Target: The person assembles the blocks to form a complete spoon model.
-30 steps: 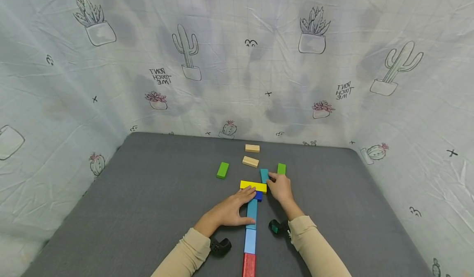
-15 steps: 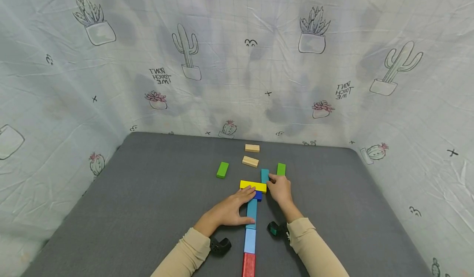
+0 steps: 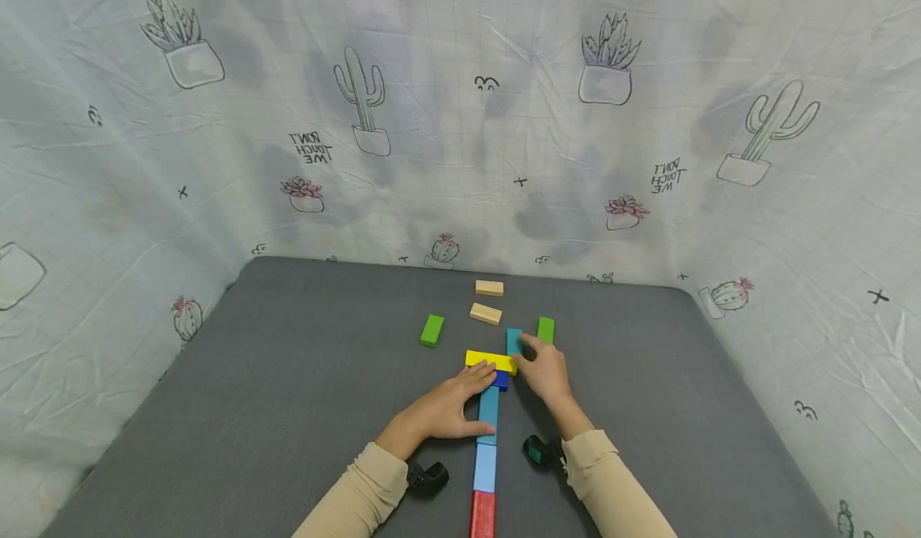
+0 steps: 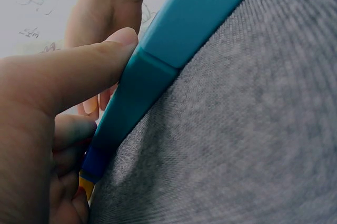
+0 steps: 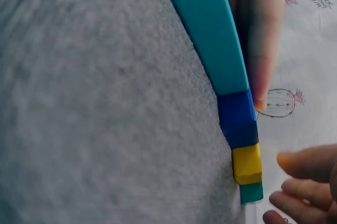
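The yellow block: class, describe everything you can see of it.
The yellow block is a plain, flat-faced oblong, material unclear. It lies crosswise on the grey table, its near side apparently meeting the dark blue block. A teal block extends beyond its right end. The left hand covers part of its near edge; the right hand is by its right end, contact unclear.

A person's left hand (image 3: 453, 406) hides parts of a dark blue block (image 3: 501, 380) and a yellow block (image 3: 492, 360), while the right hand (image 3: 545, 370) covers the near end of a green block (image 3: 546, 328). Whether its fingertips touch the far teal block (image 3: 513, 340) is too small to tell. The bottom edge cuts off a red block (image 3: 483, 514) and both sleeves (image 3: 622, 486). In the right wrist view, the left hand's fingers appear blurred and cropped at the top.
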`<state>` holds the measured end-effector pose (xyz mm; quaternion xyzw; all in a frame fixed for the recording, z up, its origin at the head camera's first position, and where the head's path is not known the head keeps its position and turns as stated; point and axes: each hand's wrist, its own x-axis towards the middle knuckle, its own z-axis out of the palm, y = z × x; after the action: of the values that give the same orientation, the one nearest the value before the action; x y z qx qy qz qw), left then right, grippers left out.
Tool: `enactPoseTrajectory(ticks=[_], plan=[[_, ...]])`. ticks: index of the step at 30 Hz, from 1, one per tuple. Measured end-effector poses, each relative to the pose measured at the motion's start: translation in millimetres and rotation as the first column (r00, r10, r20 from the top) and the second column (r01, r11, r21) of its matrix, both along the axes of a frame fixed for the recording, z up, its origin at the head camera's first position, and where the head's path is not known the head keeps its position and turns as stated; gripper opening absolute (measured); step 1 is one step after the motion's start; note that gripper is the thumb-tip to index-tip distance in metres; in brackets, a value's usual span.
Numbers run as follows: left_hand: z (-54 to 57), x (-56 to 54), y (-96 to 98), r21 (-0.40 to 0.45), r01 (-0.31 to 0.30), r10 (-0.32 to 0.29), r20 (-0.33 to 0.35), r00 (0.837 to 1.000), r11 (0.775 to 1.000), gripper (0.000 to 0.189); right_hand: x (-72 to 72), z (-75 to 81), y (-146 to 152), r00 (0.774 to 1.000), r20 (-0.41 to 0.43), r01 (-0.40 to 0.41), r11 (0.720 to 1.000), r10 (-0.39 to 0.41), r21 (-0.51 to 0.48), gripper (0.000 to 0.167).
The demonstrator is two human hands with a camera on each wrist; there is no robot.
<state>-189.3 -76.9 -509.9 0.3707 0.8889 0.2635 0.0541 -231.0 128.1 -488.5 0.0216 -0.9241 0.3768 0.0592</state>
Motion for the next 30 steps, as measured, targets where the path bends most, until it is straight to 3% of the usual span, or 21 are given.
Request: enactPoseTrajectory(ticks=[8,13,30], plan=[[0.9,0.2,-0.2,0.000,0.000,0.000,0.001,1.000,1.000,0.084,-1.2,-5.6,7,0.987,0.006,-0.162,0.987,0.162,0.020,0.054],[1.3,0.3,0.2,-0.009,0.000,0.000,0.001,1.000,1.000,0.084,-2.2,-9.9,11,0.976,0.017,-0.215,0.977,0.215,0.010,0.053],[-2.0,-0.4,-1.9,-0.006,-0.004,0.004,0.035,0.999,1.000,0.085,-1.0,-21.3,17,0.972,0.008,-0.233,0.971,0.234,-0.048,0.052]])
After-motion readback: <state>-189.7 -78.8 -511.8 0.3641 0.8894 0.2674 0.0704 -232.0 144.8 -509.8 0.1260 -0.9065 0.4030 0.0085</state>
